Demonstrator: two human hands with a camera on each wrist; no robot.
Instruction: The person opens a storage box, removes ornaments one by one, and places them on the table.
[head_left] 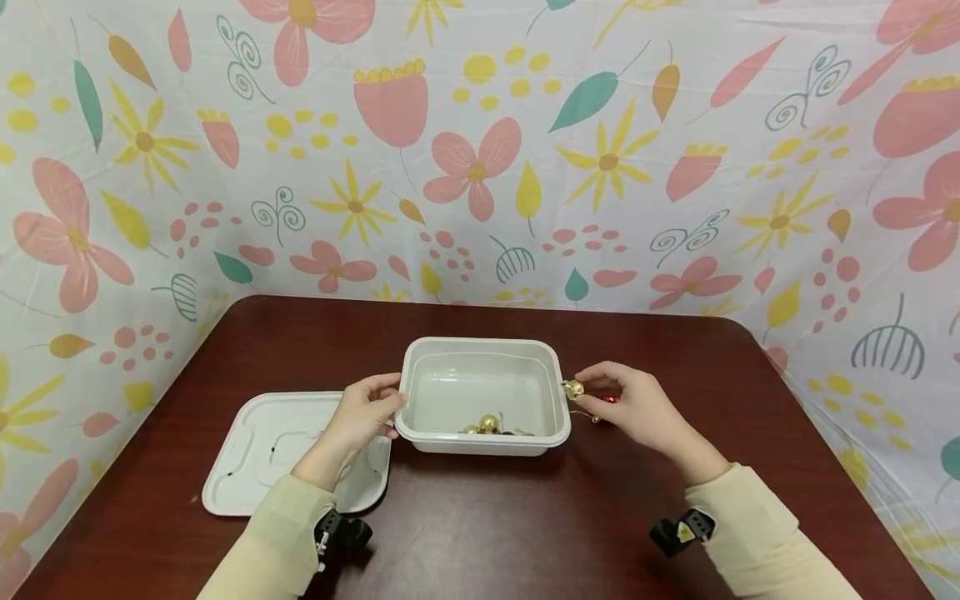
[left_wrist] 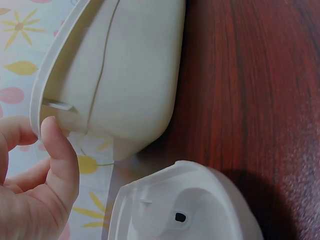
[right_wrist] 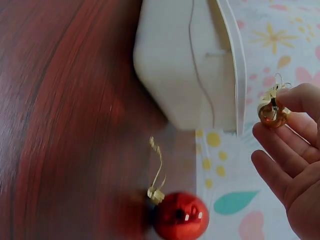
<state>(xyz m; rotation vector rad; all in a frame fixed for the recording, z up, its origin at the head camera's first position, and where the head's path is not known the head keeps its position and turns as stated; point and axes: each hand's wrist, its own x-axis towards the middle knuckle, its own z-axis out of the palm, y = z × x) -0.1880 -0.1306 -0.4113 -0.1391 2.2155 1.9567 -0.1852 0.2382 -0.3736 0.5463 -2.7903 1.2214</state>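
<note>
A white plastic tub (head_left: 480,447) stands in the middle of the table, with several small gold baubles (head_left: 489,423) lying inside near its front wall. At its left end, my left hand (head_left: 367,410) grips the rim between thumb and fingers. My right hand (head_left: 626,404) pinches a small gold bauble (right_wrist: 272,114) by its cap, just beyond the tub's right rim. Below that hand a red bauble (right_wrist: 181,215) with a gold string loop lies on the table; in the head view the fingers mostly cover it.
The tub's white lid (head_left: 243,467) lies flat on the dark wooden table (head_left: 480,533) at the left, partly beneath my left forearm. A patterned cloth (head_left: 480,250) hangs behind the table and along its sides.
</note>
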